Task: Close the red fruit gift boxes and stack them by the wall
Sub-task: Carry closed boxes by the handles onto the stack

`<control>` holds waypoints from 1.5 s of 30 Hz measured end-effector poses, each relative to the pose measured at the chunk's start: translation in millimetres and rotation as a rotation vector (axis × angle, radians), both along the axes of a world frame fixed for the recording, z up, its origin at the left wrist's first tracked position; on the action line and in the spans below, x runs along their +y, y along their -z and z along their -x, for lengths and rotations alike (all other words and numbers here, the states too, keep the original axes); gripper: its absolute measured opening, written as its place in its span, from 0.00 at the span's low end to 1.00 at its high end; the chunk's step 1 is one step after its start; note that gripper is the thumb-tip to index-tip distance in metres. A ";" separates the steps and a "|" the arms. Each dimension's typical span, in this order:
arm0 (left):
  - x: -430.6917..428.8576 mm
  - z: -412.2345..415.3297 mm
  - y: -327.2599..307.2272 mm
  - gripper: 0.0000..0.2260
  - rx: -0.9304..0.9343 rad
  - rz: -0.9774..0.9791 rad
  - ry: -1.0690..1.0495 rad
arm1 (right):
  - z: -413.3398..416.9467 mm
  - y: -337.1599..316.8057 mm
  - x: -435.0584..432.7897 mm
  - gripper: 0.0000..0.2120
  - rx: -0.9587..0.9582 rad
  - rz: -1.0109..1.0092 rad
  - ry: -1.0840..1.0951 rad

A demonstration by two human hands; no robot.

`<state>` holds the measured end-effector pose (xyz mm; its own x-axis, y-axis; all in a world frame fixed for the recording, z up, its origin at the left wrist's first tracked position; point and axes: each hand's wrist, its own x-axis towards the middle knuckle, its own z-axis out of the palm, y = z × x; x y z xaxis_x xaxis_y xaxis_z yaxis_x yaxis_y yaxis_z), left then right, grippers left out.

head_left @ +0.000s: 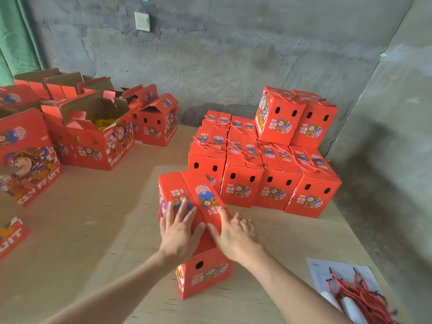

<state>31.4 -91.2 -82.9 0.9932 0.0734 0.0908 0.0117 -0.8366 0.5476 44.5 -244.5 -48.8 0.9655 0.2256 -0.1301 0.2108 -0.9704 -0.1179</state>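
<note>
Left grip (180,232), right grip (236,237) flat, released, pressing gift box (203,277) lid; near edge hidden.

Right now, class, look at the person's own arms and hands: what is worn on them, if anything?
Nothing is worn. The left hand and right hand are bare, with no gloves, rings or watch showing. The left forearm and right forearm are bare too, with no sleeve in view down to the picture's edge.
</note>
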 end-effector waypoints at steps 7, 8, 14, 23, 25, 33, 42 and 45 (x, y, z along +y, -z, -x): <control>36.1 -0.5 -8.3 0.22 -0.088 0.135 0.203 | 9.2 2.2 19.1 0.30 -0.079 -0.202 0.031; 38.3 1.5 -10.2 0.23 -0.111 0.208 0.178 | 7.5 4.9 16.2 0.29 -0.033 -0.390 0.082; 28.1 12.3 -6.5 0.21 0.245 1.091 -0.787 | -3.6 31.1 -9.3 0.33 0.475 -1.015 0.784; 37.0 -6.9 -8.0 0.10 0.378 1.439 -0.612 | -33.6 7.7 15.8 0.08 0.505 -1.503 0.758; 37.3 -11.8 -19.5 0.09 0.233 1.398 -0.534 | -40.2 -2.5 19.4 0.06 0.337 -1.483 0.701; 37.7 -36.2 -96.3 0.10 -0.386 0.575 -0.026 | -54.3 -78.3 53.5 0.10 0.151 -1.380 0.150; 67.5 -47.5 -131.7 0.19 -0.285 0.195 -0.005 | -54.6 -134.4 72.0 0.14 0.617 -1.277 0.304; 82.1 -44.1 -104.6 0.13 -0.091 0.205 -0.056 | -60.1 -153.1 79.4 0.13 0.527 -1.177 0.400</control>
